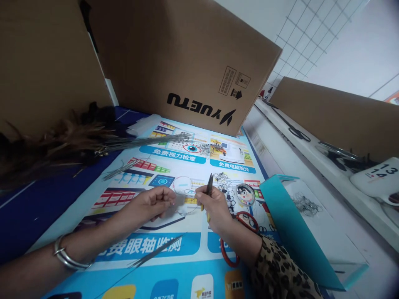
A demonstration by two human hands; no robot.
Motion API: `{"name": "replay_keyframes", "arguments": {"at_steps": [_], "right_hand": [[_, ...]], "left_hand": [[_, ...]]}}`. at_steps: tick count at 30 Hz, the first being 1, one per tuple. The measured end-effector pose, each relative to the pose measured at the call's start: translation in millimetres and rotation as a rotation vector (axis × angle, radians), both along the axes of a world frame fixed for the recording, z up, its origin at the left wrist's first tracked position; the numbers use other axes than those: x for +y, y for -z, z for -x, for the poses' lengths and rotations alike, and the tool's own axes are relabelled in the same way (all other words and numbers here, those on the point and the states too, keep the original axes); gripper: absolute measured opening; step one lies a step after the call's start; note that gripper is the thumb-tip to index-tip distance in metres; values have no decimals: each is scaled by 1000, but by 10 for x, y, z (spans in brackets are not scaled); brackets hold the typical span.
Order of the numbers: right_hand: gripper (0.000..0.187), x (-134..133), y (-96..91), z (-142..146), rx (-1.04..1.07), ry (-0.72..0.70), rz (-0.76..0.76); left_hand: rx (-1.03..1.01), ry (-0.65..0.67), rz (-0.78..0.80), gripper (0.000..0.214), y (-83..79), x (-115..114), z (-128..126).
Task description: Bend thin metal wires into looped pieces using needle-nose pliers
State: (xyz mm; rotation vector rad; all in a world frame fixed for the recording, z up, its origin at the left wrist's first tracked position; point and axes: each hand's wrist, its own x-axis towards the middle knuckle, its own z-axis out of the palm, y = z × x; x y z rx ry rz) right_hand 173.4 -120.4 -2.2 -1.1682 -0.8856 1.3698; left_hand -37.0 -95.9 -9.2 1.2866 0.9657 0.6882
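Note:
My left hand (158, 201) is closed, thumb and fingertips pinched at the left end of a thin wire (186, 214). The wire bows in a faint loop between my two hands. My right hand (215, 209) is wrapped around needle-nose pliers (210, 185). Their dark pointed jaws stick up past the fingers, and bits of yellow handle show below. The right fingertips are close to the wire's other end; whether they also grip it is hard to make out. Red-handled scissors (229, 254) lie partly hidden beneath my right wrist.
Small black rings and wire pieces (229, 193) lie beside a round cartoon-faced tin (245, 194). A teal box (299, 232) holds tangled wire pieces at right. Long wires (149, 141) and brown feathers (62, 141) lie at left. A large cardboard box (187, 62) stands behind.

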Motion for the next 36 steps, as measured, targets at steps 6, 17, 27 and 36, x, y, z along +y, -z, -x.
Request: {"name": "replay_keyframes", "arguments": {"at_steps": [6,17,27,36], "right_hand": [[26,4,-47,-32,26,20,37],[23,-34,-52,-7,-142,-97,-30],[22,-109,-21,24,-423,-248,-150],[23,-126,-53,20,-499,-317,-227]], "left_hand": [[117,11,-151,19,135,43,36],[-86,-207,-80,22,41,6,87],[-190,-213,-39,21,13,-74,7],[-102,-247,-136,21,-4,-87,-6]]}}
